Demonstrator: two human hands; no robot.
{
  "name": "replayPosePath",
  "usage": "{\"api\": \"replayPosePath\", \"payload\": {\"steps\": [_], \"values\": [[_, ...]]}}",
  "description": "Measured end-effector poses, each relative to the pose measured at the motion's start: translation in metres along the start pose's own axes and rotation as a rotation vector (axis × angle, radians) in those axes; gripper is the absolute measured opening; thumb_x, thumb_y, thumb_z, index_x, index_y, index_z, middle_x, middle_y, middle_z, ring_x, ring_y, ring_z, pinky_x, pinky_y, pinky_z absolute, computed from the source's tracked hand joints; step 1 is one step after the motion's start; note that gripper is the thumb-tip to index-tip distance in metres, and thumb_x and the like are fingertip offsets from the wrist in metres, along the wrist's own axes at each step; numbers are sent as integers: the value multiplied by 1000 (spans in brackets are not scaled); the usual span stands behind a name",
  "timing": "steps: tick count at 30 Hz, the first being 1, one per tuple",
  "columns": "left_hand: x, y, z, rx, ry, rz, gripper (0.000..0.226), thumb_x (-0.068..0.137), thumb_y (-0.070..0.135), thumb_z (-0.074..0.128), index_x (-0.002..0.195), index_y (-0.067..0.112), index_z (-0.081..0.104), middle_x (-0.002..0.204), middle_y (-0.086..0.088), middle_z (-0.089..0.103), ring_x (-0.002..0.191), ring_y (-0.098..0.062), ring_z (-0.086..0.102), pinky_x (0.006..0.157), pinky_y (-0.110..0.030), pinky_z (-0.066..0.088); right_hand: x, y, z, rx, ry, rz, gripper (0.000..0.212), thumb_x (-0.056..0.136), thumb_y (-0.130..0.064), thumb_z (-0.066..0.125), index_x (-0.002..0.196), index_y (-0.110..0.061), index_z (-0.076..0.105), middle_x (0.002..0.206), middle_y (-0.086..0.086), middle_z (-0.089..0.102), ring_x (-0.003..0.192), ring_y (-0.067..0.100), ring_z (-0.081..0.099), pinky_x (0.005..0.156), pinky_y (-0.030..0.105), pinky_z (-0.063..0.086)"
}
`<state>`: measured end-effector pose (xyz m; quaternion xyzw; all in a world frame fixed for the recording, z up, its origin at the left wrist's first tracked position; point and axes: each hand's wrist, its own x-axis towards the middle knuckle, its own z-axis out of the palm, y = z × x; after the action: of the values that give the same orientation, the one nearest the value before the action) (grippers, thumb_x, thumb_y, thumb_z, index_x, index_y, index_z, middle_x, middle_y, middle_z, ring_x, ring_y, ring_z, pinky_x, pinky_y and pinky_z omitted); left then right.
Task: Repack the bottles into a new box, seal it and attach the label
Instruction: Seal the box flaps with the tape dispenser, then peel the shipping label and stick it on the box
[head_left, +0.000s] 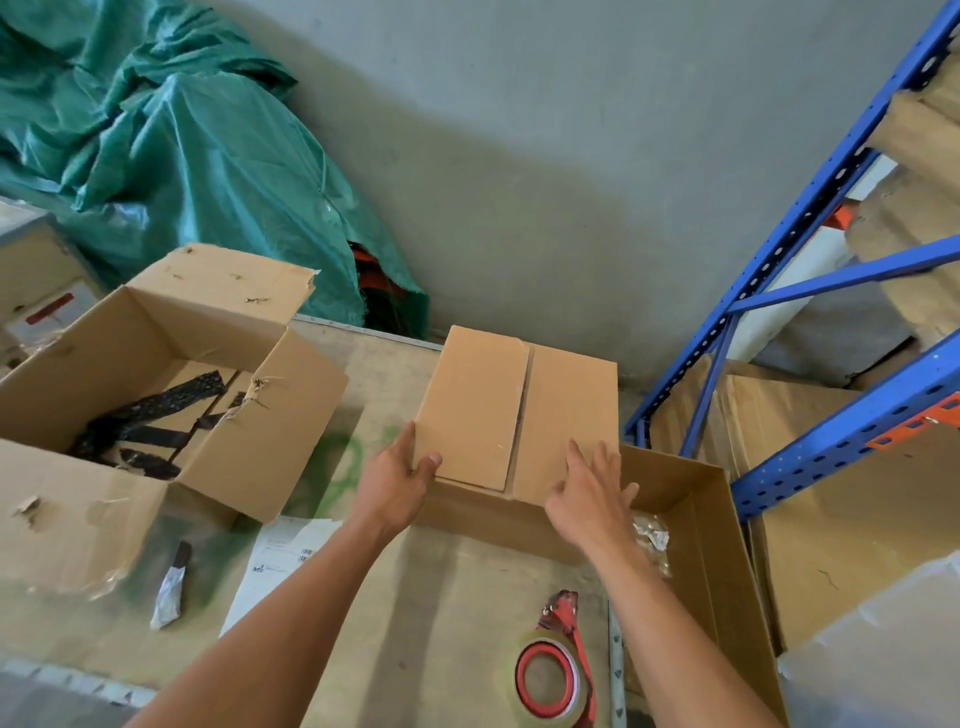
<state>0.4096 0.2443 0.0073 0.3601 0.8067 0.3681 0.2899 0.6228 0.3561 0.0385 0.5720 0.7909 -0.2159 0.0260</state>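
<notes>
A small brown cardboard box (519, 410) stands on the table with its two top flaps folded down and an open seam between them. My left hand (397, 480) holds the near left corner of the left flap, thumb on top. My right hand (589, 493) rests with straight fingers on the near edge of the right flap. A paper label sheet (283, 564) lies flat on the table in front of the old box. A red tape dispenser (553, 670) with a roll of clear tape lies near my right forearm. No bottles are visible.
A large torn open box (156, 410) with black strapping inside stands at left. A wrapped cutter (171, 587) lies before it. An open shallow carton (696, 545) sits off the table's right edge. Blue shelving (810, 291) stands at right, a green tarp (182, 171) behind.
</notes>
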Motion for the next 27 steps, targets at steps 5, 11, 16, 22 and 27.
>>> {"api": "replayPosePath", "payload": {"steps": [5,11,16,22,27], "values": [[-4,-12,-15,-127,-32,-50,64,95,36,67,152,20,44,142,-1,60,124,-18,61,103,-38,51,-8,-29,8,-36,-13,-16,67,104,-33,43,163,-22,13,170,14,4,157,35,0,122,66,8],[-49,-54,-47,-41,181,-51,29,98,26,63,126,18,69,110,9,71,94,-3,67,86,-20,52,-46,-87,42,55,246,-211,62,95,-21,53,154,-13,36,158,18,36,150,36,26,120,58,24],[-90,-141,-74,142,333,-210,16,94,24,65,108,21,73,105,4,75,93,-12,68,84,-31,55,-97,-148,115,155,169,-495,43,92,-15,55,135,-11,56,134,9,58,123,30,53,102,42,48],[-96,-200,-80,242,216,-408,42,93,41,68,129,22,62,132,-6,64,113,-27,64,94,-42,53,-94,-184,214,317,-366,-91,53,94,-37,68,137,-13,50,135,9,63,123,31,59,93,36,49],[-84,-218,-72,173,256,-458,44,92,38,70,131,20,60,123,-3,70,109,-25,67,90,-38,54,-83,-198,250,512,-269,150,45,85,-31,80,116,-18,51,118,4,70,102,30,68,79,34,53]]}}
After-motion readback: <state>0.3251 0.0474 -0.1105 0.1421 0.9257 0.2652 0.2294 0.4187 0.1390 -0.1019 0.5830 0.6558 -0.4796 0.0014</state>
